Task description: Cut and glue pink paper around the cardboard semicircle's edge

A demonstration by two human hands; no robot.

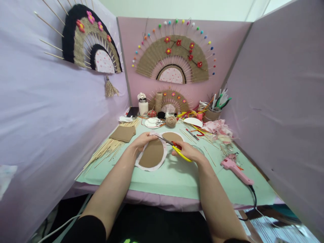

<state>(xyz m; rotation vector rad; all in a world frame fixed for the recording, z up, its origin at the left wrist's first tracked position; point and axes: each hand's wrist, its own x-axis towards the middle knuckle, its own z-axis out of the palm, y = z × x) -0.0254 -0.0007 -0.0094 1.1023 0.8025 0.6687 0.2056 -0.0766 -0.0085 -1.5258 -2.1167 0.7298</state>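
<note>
My left hand (144, 140) pinches the upper edge of a brown cardboard half-disc (152, 154) bordered by pale fabric (149, 168), holding it tilted above the table. In my right hand (188, 151) is a pair of scissors (181, 154) with yellow and red handles. The scissors' blades point left, their tips at the fabric border near my left fingers. Behind the held piece, a second brown half-disc (172, 136) with a white border lies on the table, partly covered by the scissors.
Bamboo sticks (107, 148) and brown cardboard (123, 133) lie at left. A pink glue gun (236, 170) rests at right, near crumpled pink fabric (219, 127). Behind are a twine ball (171, 121), a white bottle (143, 107) and a tool pot (212, 114). Decorated fans (174, 50) hang on the partitions.
</note>
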